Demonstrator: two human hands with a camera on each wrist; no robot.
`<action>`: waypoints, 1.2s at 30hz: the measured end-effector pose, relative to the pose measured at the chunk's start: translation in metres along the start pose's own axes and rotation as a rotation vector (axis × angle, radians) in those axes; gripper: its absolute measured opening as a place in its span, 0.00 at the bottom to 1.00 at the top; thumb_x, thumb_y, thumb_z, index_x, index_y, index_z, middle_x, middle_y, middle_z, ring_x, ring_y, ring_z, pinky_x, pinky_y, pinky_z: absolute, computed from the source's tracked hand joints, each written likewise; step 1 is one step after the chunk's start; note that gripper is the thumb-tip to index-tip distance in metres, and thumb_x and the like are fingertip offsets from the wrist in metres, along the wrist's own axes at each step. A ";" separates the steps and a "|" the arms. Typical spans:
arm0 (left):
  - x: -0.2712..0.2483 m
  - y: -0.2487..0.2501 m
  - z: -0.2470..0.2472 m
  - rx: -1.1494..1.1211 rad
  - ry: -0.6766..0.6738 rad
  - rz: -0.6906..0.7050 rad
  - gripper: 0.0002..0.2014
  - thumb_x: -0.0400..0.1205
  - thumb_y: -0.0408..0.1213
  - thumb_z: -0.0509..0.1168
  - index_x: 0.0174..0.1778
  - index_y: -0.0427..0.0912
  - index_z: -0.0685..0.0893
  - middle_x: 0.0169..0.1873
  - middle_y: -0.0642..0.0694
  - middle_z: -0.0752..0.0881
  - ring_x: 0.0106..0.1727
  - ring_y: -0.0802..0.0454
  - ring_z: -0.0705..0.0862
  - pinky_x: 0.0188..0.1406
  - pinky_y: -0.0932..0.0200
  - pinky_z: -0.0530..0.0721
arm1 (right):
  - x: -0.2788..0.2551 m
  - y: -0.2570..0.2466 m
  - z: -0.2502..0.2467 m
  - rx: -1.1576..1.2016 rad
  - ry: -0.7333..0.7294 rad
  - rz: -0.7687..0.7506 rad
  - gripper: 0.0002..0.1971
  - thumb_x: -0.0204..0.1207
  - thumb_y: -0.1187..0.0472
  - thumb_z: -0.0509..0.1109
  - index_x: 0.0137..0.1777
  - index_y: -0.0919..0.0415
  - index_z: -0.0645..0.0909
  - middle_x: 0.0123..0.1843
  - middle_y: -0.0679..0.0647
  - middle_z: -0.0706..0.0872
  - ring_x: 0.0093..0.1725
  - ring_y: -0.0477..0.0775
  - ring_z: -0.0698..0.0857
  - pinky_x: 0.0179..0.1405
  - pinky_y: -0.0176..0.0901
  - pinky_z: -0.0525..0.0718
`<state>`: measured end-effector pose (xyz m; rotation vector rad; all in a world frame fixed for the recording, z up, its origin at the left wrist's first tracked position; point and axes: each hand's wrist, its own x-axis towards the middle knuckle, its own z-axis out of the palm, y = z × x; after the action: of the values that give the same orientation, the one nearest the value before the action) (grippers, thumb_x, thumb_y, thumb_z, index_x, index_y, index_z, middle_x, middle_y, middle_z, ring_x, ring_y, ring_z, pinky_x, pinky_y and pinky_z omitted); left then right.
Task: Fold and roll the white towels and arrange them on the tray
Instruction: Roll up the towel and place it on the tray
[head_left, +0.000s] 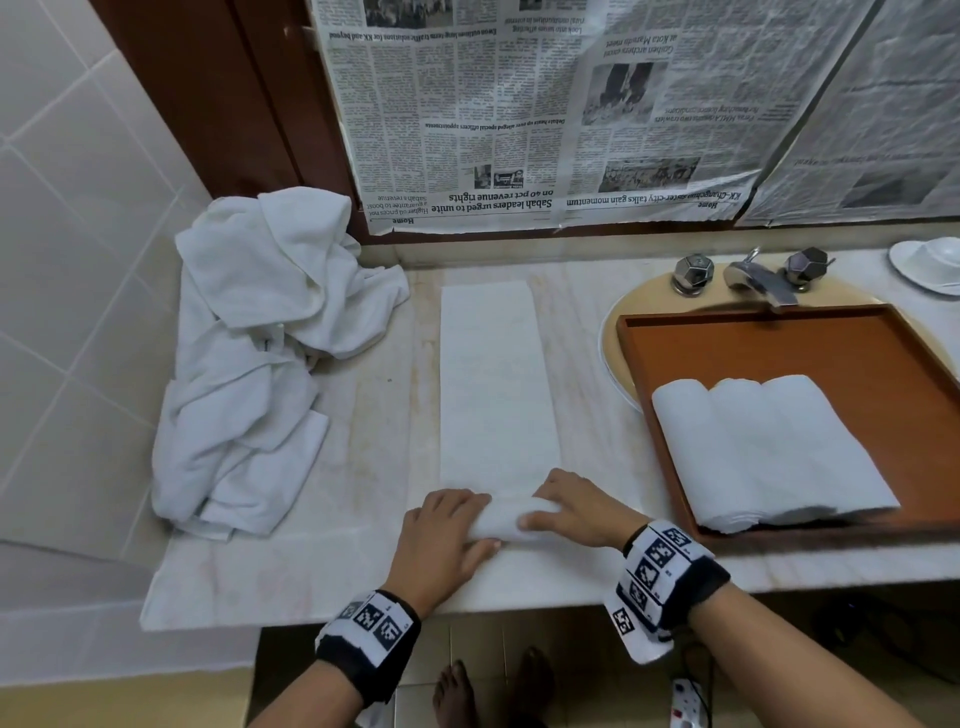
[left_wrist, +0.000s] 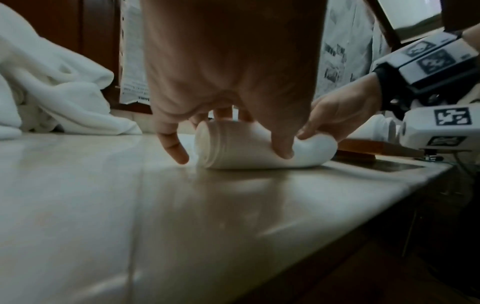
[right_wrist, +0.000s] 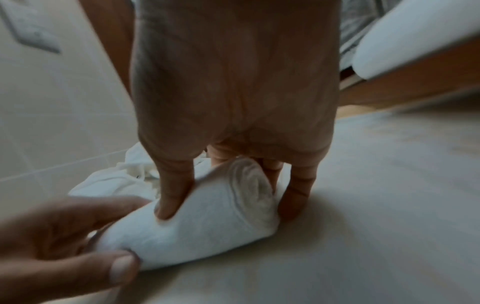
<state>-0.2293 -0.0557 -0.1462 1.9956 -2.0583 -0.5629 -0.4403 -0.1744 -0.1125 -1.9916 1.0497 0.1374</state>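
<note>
At the worktop's (head_left: 322, 582) near edge, the left hand (head_left: 441, 540) and right hand (head_left: 576, 512) both gripped the rolled end of a folded towel (head_left: 493, 384). Farther right, three rolled towels (head_left: 769, 452) lay in the tray (head_left: 810, 343); loose towels (head_left: 260, 353) were heaped left.

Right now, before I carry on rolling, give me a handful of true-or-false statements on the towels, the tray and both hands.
1. Both the left hand and right hand grip the partly rolled towel. True.
2. The wooden tray holds five rolled towels. False: three rolled towels lie side by side.
3. The unfolded towel pile lies to the left on the countertop. True.
4. The towel is fully rolled. False: most of it still lies flat.
5. The tray sits on the floor. False: it rests over the sink basin.
</note>
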 end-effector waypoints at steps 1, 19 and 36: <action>0.001 -0.002 0.001 -0.006 -0.018 -0.008 0.33 0.78 0.69 0.54 0.76 0.56 0.77 0.70 0.56 0.79 0.73 0.52 0.74 0.62 0.49 0.76 | -0.002 0.001 0.003 -0.013 0.009 0.010 0.23 0.78 0.41 0.71 0.62 0.58 0.84 0.58 0.52 0.79 0.59 0.52 0.79 0.59 0.41 0.74; 0.009 0.001 -0.009 0.033 0.024 -0.007 0.32 0.80 0.54 0.68 0.81 0.58 0.68 0.75 0.53 0.73 0.73 0.46 0.73 0.61 0.45 0.80 | 0.005 -0.003 0.003 0.069 0.208 -0.047 0.17 0.83 0.47 0.69 0.63 0.57 0.86 0.60 0.54 0.87 0.62 0.54 0.83 0.67 0.47 0.76; 0.028 0.008 -0.020 0.071 -0.098 -0.108 0.37 0.79 0.58 0.65 0.84 0.56 0.63 0.78 0.52 0.62 0.78 0.47 0.63 0.64 0.47 0.75 | 0.002 0.005 0.025 -0.332 0.350 -0.175 0.25 0.77 0.53 0.74 0.73 0.54 0.77 0.66 0.52 0.82 0.65 0.56 0.80 0.66 0.50 0.77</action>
<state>-0.2298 -0.0859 -0.1278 2.1714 -2.0627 -0.6283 -0.4354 -0.1589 -0.1319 -2.4610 1.1172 -0.1471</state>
